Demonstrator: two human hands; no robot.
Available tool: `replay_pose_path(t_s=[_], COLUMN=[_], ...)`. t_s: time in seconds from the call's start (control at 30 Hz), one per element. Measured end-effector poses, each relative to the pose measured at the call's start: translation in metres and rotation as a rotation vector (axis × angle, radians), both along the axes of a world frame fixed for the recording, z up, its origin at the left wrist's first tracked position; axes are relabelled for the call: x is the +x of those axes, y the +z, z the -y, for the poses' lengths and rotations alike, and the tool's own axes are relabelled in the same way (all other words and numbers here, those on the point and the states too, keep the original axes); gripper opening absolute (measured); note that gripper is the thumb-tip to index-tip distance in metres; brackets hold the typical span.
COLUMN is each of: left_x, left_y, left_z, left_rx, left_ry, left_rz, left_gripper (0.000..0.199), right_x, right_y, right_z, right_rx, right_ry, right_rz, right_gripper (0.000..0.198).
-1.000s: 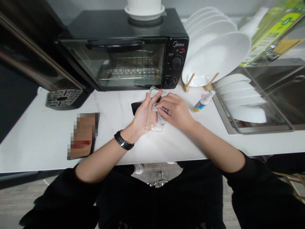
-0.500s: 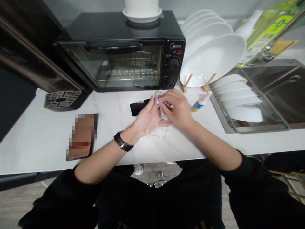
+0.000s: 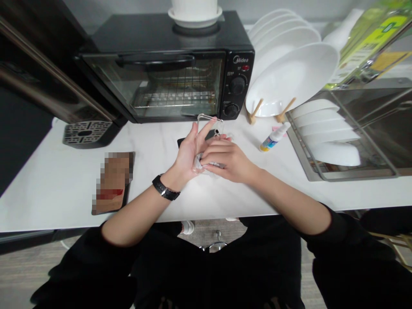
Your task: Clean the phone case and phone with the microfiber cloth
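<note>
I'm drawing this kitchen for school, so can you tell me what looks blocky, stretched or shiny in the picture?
In the head view, coloured squares hide most of the flat thing on the left; there too, the green bottle looks stretched near the top right corner, the front plate has bright glints low down, and the clear case shows mostly by its shiny edges.

Grey wall [image 3: 138, 6], white counter [image 3: 58, 184], greyish floor [image 3: 206, 228]

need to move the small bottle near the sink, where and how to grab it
Probably grip the small bottle by its labelled body, from the near side: that part is broader than the white top, plates stand behind, and the sink lies to its right.
</note>
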State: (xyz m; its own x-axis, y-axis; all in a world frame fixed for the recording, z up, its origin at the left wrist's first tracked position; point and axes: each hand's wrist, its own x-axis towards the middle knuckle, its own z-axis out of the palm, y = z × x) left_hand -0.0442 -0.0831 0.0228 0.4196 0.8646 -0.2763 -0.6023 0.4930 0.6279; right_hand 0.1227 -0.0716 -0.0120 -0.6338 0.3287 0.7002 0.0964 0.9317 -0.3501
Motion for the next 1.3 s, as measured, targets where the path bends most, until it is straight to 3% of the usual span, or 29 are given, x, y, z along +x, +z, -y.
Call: replay_pose_path(t_s=[0.2,0.37,0.53,0.73,0.97,1.13,1.3], left_x=[0.000,-0.003,0.005,0.008,-0.005,-0.006,-0.009], left_y=[0.006,0.009,0.007,-0.003,-0.008,-0.015,-0.013], left_z=[-0.003,-0.003,0.001,0.000,-0.003,-0.001,-0.003], left_rx=[0.014,0.025,-0.027,-0.048,0.045,0.134,0.125], left_ry=[0.151,0.177,0.101,-0.058,-0.213,-0.325,-0.339], left_rz=[-0.006,-0.018,0.040,0.056,0.010,-0.032,-0.034], left_gripper=[0.073,0.073,0.069,0.059,0.021,0.037,0.029], right_x=[0.004,0.010,0.014,0.017,0.016,0.019,0.021], right_y=[0.005,0.006,0.005,0.002,0.010,0.013,0.011], right_z=[-0.002,-0.005,-0.011,-0.021,-0.012,-0.015,-0.020], right_rx=[0.046,0.086,0.088,0.026,0.031,0.011,-0.030], right_ry=[0.022,-0.179,-0.358,-0.541,-0.557,-0.547,-0.503], right_rz=[0.076,0.190,0.172,-0.015,-0.369,-0.450,-0.447], right_gripper=[0.022,0.021,0.019,0.019,0.020,0.017,0.020])
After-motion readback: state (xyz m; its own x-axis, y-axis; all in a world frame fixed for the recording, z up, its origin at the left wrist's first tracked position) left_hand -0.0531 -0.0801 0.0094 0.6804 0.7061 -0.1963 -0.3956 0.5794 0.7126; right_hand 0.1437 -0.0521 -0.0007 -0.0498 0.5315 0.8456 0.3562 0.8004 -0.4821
